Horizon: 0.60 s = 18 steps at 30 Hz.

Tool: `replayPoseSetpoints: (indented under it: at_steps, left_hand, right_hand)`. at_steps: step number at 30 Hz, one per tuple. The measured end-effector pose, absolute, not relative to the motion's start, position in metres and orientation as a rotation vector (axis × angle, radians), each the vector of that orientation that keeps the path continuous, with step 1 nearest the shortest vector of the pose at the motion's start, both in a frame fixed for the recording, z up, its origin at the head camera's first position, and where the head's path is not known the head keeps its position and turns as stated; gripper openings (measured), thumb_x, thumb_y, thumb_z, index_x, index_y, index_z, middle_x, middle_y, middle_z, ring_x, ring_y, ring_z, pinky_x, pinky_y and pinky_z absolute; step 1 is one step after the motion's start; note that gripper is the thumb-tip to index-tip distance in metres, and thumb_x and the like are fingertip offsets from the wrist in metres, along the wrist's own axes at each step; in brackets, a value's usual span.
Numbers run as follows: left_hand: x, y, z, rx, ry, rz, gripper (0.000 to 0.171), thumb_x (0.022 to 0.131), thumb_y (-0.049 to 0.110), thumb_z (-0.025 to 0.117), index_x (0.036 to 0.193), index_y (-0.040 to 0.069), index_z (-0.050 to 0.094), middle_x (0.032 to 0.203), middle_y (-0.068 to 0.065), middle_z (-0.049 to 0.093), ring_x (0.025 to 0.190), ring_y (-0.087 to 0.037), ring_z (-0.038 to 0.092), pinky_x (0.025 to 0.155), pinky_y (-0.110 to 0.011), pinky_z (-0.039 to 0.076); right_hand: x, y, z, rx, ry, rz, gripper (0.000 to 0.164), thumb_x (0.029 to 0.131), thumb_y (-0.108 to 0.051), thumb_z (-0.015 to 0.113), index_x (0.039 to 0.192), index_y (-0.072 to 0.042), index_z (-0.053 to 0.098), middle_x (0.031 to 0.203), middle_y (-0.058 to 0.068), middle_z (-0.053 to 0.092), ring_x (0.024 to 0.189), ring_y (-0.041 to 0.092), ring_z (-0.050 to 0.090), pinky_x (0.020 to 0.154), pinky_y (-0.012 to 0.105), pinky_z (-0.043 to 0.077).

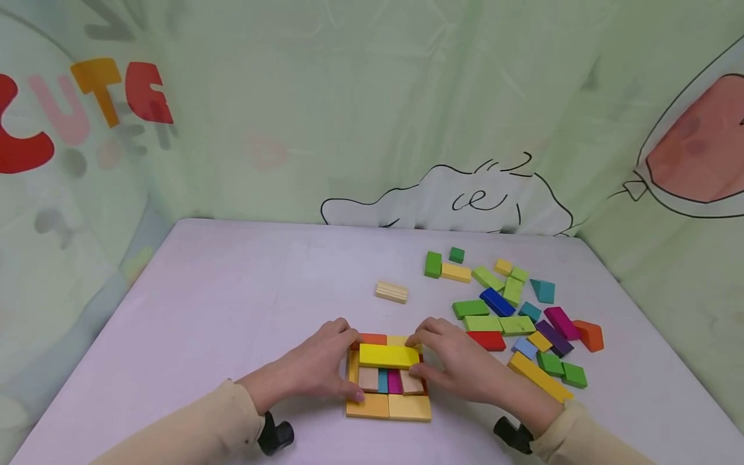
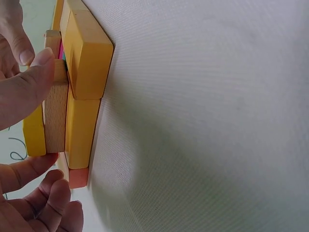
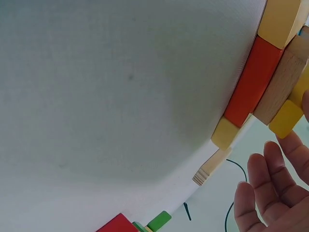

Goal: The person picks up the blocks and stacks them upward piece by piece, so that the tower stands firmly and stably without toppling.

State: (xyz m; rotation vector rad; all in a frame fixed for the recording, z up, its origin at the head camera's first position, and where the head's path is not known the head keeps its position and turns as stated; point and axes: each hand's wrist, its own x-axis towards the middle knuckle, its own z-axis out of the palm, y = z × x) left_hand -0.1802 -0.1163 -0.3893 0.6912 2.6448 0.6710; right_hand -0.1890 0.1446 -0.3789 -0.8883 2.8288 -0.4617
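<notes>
A low rectangular structure of wooden blocks stands in front of me, with orange-yellow blocks (image 1: 367, 406) along its near side and a red block (image 3: 253, 81) on its right side. A bright yellow block (image 1: 388, 356) lies across the top toward the far side. My left hand (image 1: 320, 360) pinches a plain wood block (image 2: 56, 116) at the left, its thumb at the near end and index finger at the far end. My right hand (image 1: 459, 363) pinches the yellow block's right end between thumb and fingers. Teal and magenta blocks (image 1: 394, 381) show in the middle.
Many coloured blocks, among them a dark blue block (image 1: 497, 301) and a red block (image 1: 487, 341), lie scattered on the table (image 1: 244, 278) to the right. A grooved plain wood block (image 1: 392, 292) lies beyond the structure. A printed curtain (image 1: 279, 110) hangs behind the table.
</notes>
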Motion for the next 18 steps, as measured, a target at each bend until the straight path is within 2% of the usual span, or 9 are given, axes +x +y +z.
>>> replayPoseSetpoints:
  at_steps: [5, 7, 13, 18]
  left_hand:
    - [-0.1801, -0.1157, -0.3903, 0.698, 2.662, 0.664, 0.076, 0.075, 0.048, 0.089, 0.133, 0.008, 0.06, 0.115, 0.0, 0.054, 0.107, -0.016, 0.048, 0.097, -0.032, 0.054]
    - [-0.1797, -0.1155, -0.3901, 0.701, 2.667, 0.662, 0.076, 0.075, 0.048, 0.089, 0.133, 0.008, 0.061, 0.114, 0.0, 0.054, 0.106, -0.016, 0.048, 0.097, -0.032, 0.054]
    - [-0.178, -0.1157, -0.3884, 0.72, 2.676, 0.664, 0.075, 0.075, 0.046, 0.09, 0.132, 0.005, 0.061, 0.114, -0.002, 0.055, 0.105, -0.017, 0.048, 0.096, -0.033, 0.054]
    - [-0.1774, -0.1156, -0.3883, 0.722, 2.677, 0.664, 0.075, 0.076, 0.045, 0.089, 0.133, 0.005, 0.061, 0.116, -0.003, 0.056, 0.106, -0.017, 0.049, 0.097, -0.032, 0.054]
  right_hand:
    - [-0.1889, 0.1447, -0.378, -0.873, 2.82, -0.467, 0.032, 0.089, -0.031, 0.08, 0.116, -0.016, 0.072, 0.112, -0.001, 0.065, 0.104, 0.015, 0.062, 0.09, 0.036, 0.061]
    - [-0.1889, 0.1458, -0.3764, -0.837, 2.788, -0.468, 0.043, 0.086, -0.036, 0.082, 0.122, -0.015, 0.07, 0.116, 0.001, 0.065, 0.109, 0.018, 0.062, 0.092, 0.04, 0.061]
    - [-0.1886, 0.1524, -0.376, -0.777, 2.679, -0.404, 0.084, 0.07, -0.054, 0.089, 0.137, -0.014, 0.061, 0.128, 0.006, 0.06, 0.118, 0.023, 0.056, 0.097, 0.05, 0.058]
    - [-0.1885, 0.1532, -0.3797, -0.82, 2.679, -0.362, 0.085, 0.071, -0.054, 0.089, 0.137, -0.011, 0.06, 0.128, 0.006, 0.06, 0.118, 0.022, 0.055, 0.098, 0.049, 0.057]
